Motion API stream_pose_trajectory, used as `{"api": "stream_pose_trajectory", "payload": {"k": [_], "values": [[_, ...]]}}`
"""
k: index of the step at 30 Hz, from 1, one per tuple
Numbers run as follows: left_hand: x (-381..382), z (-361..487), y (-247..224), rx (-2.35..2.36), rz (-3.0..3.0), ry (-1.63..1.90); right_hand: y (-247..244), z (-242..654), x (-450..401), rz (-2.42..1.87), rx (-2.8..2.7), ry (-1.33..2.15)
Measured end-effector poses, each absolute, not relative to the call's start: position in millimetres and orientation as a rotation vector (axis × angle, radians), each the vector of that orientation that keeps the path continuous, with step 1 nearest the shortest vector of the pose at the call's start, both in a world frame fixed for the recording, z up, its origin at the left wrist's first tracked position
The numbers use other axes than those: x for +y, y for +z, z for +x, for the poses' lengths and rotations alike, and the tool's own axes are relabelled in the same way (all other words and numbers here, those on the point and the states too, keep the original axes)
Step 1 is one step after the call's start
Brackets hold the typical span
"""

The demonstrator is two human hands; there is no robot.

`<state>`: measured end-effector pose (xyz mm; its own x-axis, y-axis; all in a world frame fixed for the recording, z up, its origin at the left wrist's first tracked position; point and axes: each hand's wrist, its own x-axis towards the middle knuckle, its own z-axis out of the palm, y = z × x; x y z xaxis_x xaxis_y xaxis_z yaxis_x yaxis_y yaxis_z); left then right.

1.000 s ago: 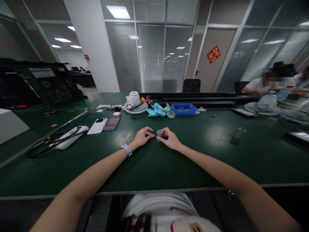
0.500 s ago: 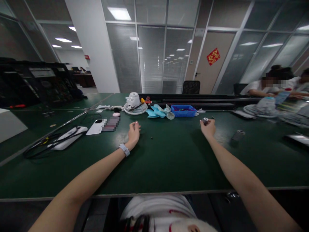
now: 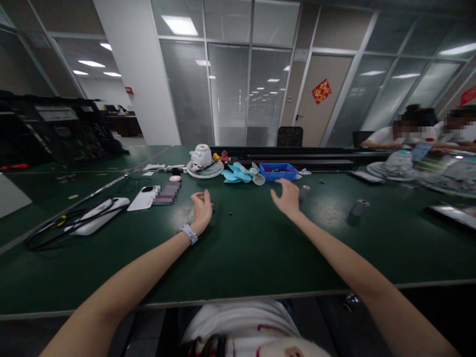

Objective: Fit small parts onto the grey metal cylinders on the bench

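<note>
My right hand (image 3: 287, 197) is over the green table with thumb and fingers apart and nothing between them. Just right of it stands a small metal cylinder (image 3: 305, 192), and a second grey cylinder (image 3: 360, 208) is farther right. My left hand (image 3: 202, 208), with a watch on the wrist, is left of centre, fingers curled and pinched together; what they hold, if anything, is too small to make out. Between the hands lies a tiny dark piece (image 3: 230, 213). Beyond them are light blue fan blades (image 3: 240, 173) and a blue basket (image 3: 277, 175).
A white fan part (image 3: 202, 159) sits at the back. To the left are a white phone (image 3: 143, 198), a white device (image 3: 98, 218) with black cables, and a metal rod (image 3: 107, 185). People sit at the far right, near more fan parts (image 3: 396, 166).
My right hand has let go of the small metal cylinder, opened and moved left. The cylinder now stands on the table. My left hand has hardly moved.
</note>
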<state>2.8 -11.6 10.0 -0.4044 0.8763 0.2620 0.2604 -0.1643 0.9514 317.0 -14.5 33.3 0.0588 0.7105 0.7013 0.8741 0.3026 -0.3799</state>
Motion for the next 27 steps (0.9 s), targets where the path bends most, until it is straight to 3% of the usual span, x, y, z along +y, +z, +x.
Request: {"api": "stream_pose_trajectory", "payload": {"k": [5, 17, 21, 27], "values": [[-14, 4, 12, 1.623, 1.302, 1.617, 16, 216, -43, -0.992, -2.309, 0.125], [-17, 7, 16, 1.637, 1.325, 1.585, 8, 208, -47, -1.099, -2.280, 0.201], [-18, 6, 18, 1.666, 1.328, 1.563, 21, 242, -33, -1.110, -2.187, 0.056], [-14, 4, 15, 1.667, 1.341, 1.545, 62, 374, 1, -1.565, -1.506, -0.406]]}}
